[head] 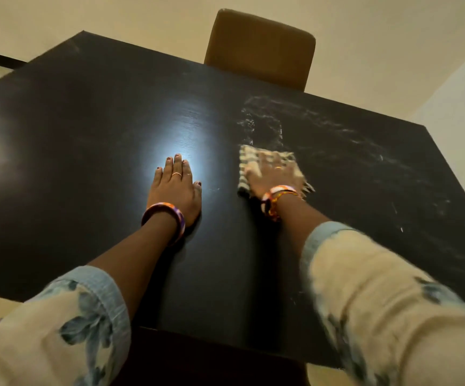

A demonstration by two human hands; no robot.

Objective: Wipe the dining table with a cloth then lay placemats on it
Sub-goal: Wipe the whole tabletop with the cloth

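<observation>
Cream walls close in the room behind a dark, almost black bench (86, 107) with a fine wood grain, seen from its near edge. A brown upholstered chair (259, 48) stands at the far side, its back rising above the bench top. A bright patch of reflected light (181, 135) sits on the surface near the middle, and a second, dimmer glare lies at the left edge. The right half of the bench carries whitish wet streaks (337, 129), curving from the far edge down toward the right side; the left half looks dry and even.

The left hand (174, 188) lies flat on the bench, palm down, fingers straight and close together, just at the lower rim of the bright patch. Its grip is released and holds nothing. A ring shows on one finger and a striped bangle (164, 218) circles the wrist.

The right hand (270, 178) presses down on a checked cloth (256, 156), pale and dark squares with a frayed fringe at its right side. The fingers lie spread over the cloth, though the hand is blurred and I cannot tell whether any of them curl into the fabric. The cloth lies on the bench right of centre, at the near end of the wet streaks and well apart from the left hand. Beaded bracelets (275, 199) wrap the right wrist. Both forearms come out of pale sleeves with blue leaf prints and denim-blue cuffs.
</observation>
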